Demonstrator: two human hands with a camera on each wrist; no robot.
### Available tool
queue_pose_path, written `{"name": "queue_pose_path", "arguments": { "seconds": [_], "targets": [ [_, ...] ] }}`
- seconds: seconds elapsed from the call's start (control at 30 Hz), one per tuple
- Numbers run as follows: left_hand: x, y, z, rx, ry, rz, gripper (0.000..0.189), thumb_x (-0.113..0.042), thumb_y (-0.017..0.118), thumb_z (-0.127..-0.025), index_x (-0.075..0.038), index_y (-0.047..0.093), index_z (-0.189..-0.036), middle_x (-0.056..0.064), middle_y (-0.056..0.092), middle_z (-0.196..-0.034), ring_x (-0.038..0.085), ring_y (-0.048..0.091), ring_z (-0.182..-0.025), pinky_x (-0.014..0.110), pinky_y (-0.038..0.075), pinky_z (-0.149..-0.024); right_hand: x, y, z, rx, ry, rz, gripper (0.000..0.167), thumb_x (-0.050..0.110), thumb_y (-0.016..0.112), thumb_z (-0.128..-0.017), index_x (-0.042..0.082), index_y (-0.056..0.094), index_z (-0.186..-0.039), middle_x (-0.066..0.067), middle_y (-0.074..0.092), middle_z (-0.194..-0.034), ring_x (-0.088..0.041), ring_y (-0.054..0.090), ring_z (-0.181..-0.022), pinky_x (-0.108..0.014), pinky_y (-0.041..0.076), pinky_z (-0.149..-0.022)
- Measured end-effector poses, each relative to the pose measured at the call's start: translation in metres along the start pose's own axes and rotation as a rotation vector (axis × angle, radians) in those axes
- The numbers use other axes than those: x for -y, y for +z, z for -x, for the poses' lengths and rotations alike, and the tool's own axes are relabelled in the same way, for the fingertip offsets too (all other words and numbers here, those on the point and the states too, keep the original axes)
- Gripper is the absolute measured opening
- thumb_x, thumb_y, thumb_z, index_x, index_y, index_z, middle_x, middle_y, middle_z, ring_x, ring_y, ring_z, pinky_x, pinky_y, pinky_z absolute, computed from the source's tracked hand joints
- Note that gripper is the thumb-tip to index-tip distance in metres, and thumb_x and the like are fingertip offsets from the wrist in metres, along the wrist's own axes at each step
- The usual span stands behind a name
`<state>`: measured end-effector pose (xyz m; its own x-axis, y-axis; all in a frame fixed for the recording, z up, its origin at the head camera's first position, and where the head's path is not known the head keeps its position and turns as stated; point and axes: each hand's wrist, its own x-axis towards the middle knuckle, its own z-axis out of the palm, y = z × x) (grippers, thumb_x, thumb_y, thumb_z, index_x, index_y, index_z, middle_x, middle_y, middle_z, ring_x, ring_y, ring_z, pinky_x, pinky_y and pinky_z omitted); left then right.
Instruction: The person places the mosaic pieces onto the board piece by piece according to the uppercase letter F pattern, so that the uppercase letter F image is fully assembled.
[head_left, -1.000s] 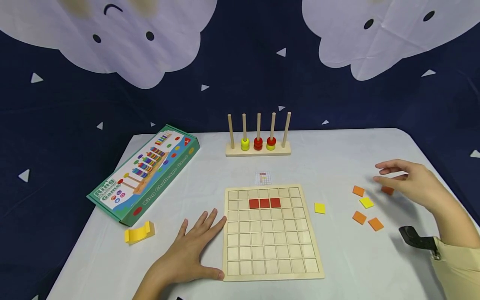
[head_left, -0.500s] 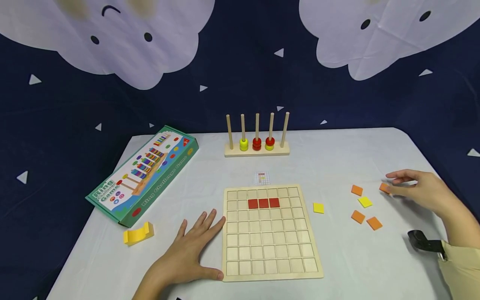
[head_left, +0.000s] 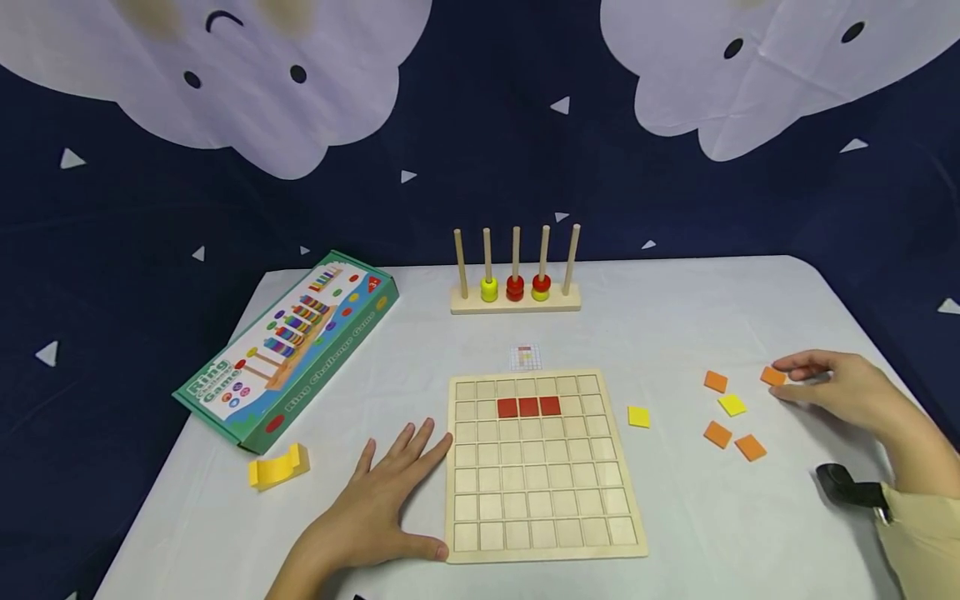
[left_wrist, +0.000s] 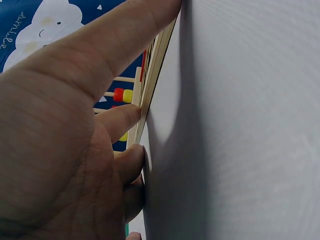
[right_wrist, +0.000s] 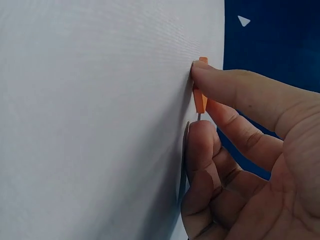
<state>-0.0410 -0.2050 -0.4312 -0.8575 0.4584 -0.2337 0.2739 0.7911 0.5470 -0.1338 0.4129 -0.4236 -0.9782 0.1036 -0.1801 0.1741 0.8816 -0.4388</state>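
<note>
My left hand (head_left: 378, 504) lies spread at the left edge of a wooden grid board (head_left: 543, 500), its thumb and index fingertip touching the rim. In the left wrist view the fingers (left_wrist: 122, 120) meet the board's side. Three red square tiles (head_left: 528, 407) sit in a row in the board's second row from the back. At the right, my right hand (head_left: 847, 392) pinches an orange square tile (head_left: 772, 377) between thumb and index finger, low at the table. The right wrist view shows this orange tile (right_wrist: 201, 100) partly covered by the thumb; its other fingers are curled.
Near the right hand lie several loose tiles, including an orange tile (head_left: 717, 434) and a yellow tile (head_left: 732, 405). Another yellow tile (head_left: 638, 417) is beside the board. Behind are a pattern card (head_left: 526, 357) and peg rack (head_left: 516, 305). A game box (head_left: 288, 350) and yellow block (head_left: 279, 468) stand left.
The right hand has come down and slightly right onto the far-right orange tile, and its thumb and index finger have closed around it. The left hand keeps its place on the board.
</note>
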Motion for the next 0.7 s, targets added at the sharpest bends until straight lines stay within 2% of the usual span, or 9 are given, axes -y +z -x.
{"name": "queue_pose_path", "arguments": {
  "seconds": [0.23, 0.4, 0.57, 0.7],
  "targets": [
    [0.001, 0.001, 0.001, -0.010, -0.006, -0.002, 0.125, -0.075, 0.089, -0.067, -0.039, 0.029, -0.170, -0.003, 0.018, -0.181, 0.036, 0.012, -0.169, 0.080, 0.001, -0.127, 0.003, 0.003, -0.002, -0.014, 0.017, 0.011, 0.056, 0.038, 0.083, -0.092, -0.003, 0.069, -0.127, -0.010, 0.071, -0.101, -0.027, 0.054, -0.092, -0.035, 0.034, -0.077],
    [0.001, 0.001, 0.001, -0.010, 0.003, 0.002, 0.125, -0.075, 0.088, -0.067, -0.038, 0.029, -0.171, -0.002, 0.018, -0.181, 0.037, 0.013, -0.169, 0.080, 0.000, -0.126, 0.007, 0.001, -0.001, -0.021, 0.013, 0.026, 0.054, 0.033, 0.082, -0.092, -0.007, 0.069, -0.126, -0.015, 0.073, -0.101, -0.027, 0.055, -0.090, -0.035, 0.035, -0.077],
    [0.001, 0.001, 0.000, -0.006, 0.007, 0.002, 0.125, -0.075, 0.088, -0.067, -0.038, 0.028, -0.171, -0.002, 0.018, -0.181, 0.037, 0.013, -0.169, 0.081, 0.001, -0.126, 0.014, -0.003, 0.000, -0.032, -0.048, 0.077, 0.049, 0.031, 0.082, -0.093, -0.007, 0.072, -0.121, -0.018, 0.076, -0.098, -0.028, 0.060, -0.087, -0.034, 0.038, -0.074],
    [0.001, 0.001, 0.000, -0.003, 0.004, 0.007, 0.124, -0.074, 0.089, -0.068, -0.038, 0.029, -0.171, -0.001, 0.019, -0.181, 0.038, 0.013, -0.169, 0.081, 0.000, -0.126, 0.024, -0.002, 0.000, -0.052, -0.077, 0.084, 0.046, 0.032, 0.082, -0.093, -0.005, 0.074, -0.119, -0.016, 0.078, -0.097, -0.023, 0.059, -0.081, -0.032, 0.039, -0.071]
  ]
}}
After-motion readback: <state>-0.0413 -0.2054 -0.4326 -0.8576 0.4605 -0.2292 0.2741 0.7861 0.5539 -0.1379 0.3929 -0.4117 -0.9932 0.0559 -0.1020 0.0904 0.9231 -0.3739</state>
